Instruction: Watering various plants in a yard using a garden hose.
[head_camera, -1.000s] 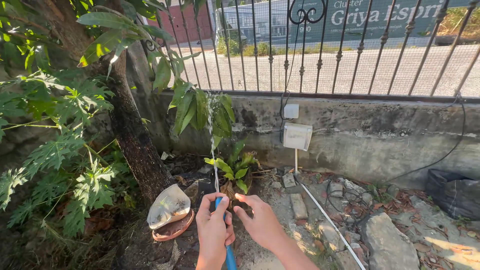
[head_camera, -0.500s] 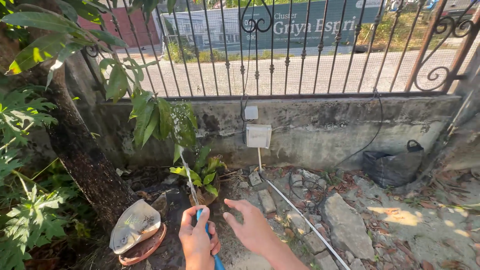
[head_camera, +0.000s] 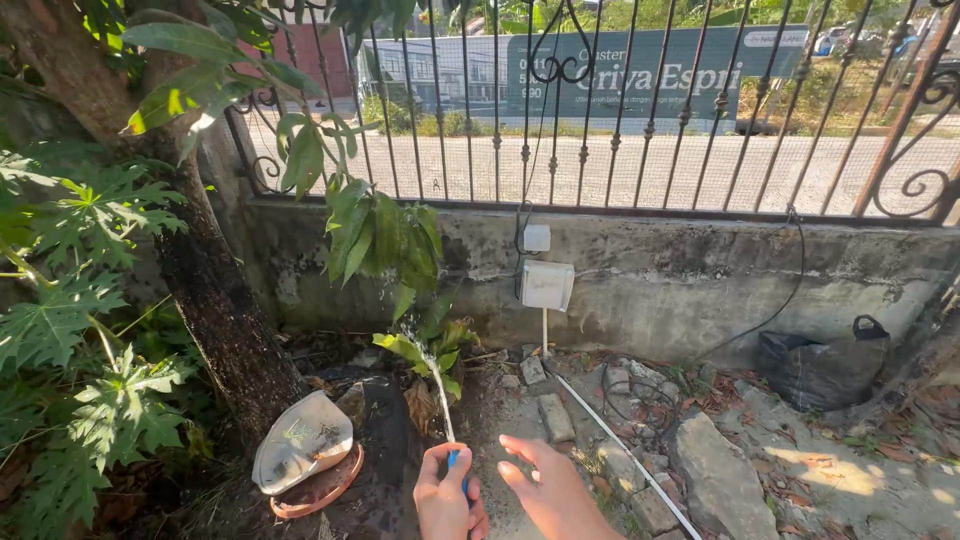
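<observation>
Left hand fisted on blue hose; right hand open beside

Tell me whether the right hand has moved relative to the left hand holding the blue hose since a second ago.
No. The right hand stays open just right of the left hand gripping the blue hose; only the camera shifted.

From your hands, twelve o'clock is blocked by the small leafy plant and the concrete wall behind it. At ten o'clock the tree trunk and an overturned pot on its saucer crowd you. One to three o'clock holds low stones and a white pipe; you could pass above them.
</observation>
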